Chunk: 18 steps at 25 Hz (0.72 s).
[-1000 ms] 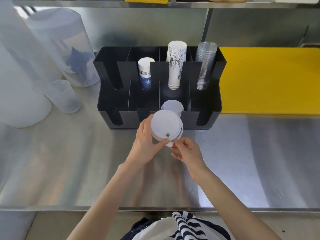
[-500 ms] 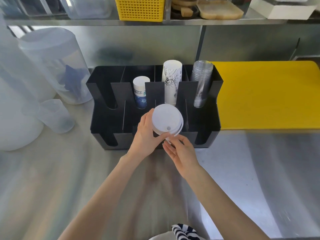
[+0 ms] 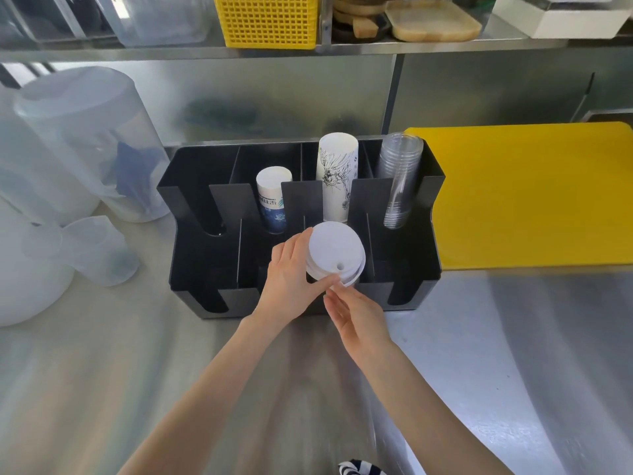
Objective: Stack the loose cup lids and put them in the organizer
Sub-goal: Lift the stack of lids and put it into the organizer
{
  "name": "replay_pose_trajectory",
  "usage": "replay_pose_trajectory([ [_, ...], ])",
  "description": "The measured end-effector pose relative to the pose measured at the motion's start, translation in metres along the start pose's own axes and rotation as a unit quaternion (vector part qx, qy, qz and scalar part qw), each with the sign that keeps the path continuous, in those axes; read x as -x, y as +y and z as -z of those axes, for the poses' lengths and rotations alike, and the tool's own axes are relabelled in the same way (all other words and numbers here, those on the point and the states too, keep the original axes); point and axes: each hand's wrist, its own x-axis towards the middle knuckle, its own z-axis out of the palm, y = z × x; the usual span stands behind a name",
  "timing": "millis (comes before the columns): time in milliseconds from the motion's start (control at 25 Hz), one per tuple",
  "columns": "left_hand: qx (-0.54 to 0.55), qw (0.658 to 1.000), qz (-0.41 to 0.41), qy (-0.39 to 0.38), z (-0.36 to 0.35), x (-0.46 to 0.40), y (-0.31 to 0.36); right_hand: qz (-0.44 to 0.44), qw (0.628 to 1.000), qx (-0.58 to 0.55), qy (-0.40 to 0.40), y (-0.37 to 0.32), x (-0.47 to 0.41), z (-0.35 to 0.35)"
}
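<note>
A stack of white cup lids (image 3: 334, 252), top one with a small sip hole, hovers over the front middle compartment of the black organizer (image 3: 205, 262). My left hand (image 3: 291, 282) grips the stack from the left, thumb under its front edge. My right hand (image 3: 356, 313) is just below the stack, its fingertips touching the lower rim, fingers loosely extended. The organizer's back row holds a short printed paper-cup stack (image 3: 272, 200), a tall illustrated paper-cup stack (image 3: 335, 180) and a clear plastic cup stack (image 3: 399, 176). What lies beneath the lids is hidden.
A yellow cutting board (image 3: 534, 193) lies right of the organizer. Translucent plastic containers (image 3: 85, 142) and a small measuring cup (image 3: 99, 252) stand at left. A shelf above carries a yellow basket (image 3: 270, 18) and wooden trays. Steel counter (image 3: 513, 354) spreads in front.
Both hands carried the lid stack forward from in front of the organizer to over its front middle compartment. The lids seen there a second ago are now hidden. The camera tilted up.
</note>
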Motion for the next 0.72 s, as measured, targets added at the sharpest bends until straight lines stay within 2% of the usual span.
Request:
replay_pose_trajectory([
  [360,-0.109,0.99,0.017,-0.09,-0.003,-0.012,0.008,-0.023,0.999,-0.02,0.026,-0.001,-0.006,0.005],
  [560,-0.197,0.966,0.007,-0.166,0.001,-0.02,0.01,-0.032,0.998,-0.022,0.043,0.002,-0.01,0.005],
  [720,-0.284,0.934,0.002,-0.217,-0.006,-0.023,0.011,-0.04,0.998,-0.007,0.057,0.008,-0.02,0.011],
])
